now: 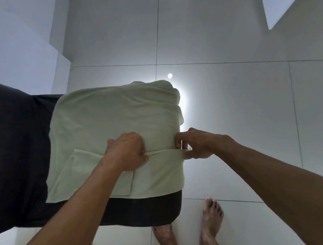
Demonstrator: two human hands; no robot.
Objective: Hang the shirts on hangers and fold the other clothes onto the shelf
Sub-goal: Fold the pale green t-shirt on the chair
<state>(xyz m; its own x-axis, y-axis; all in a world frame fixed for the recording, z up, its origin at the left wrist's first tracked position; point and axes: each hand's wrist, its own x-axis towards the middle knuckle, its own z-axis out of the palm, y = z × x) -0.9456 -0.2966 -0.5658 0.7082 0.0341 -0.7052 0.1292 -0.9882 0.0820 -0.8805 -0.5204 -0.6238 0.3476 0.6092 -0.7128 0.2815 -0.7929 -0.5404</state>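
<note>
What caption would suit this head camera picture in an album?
Both hands, left and right, pinch a fold in a pale green garment on a dark-covered surface.

Both forearms are bare with no sleeves in view, the left hand [126, 152] and right hand [197, 144] wear no gloves, rings or watch, and the two feet [211, 222] are without shoes or socks.
</note>
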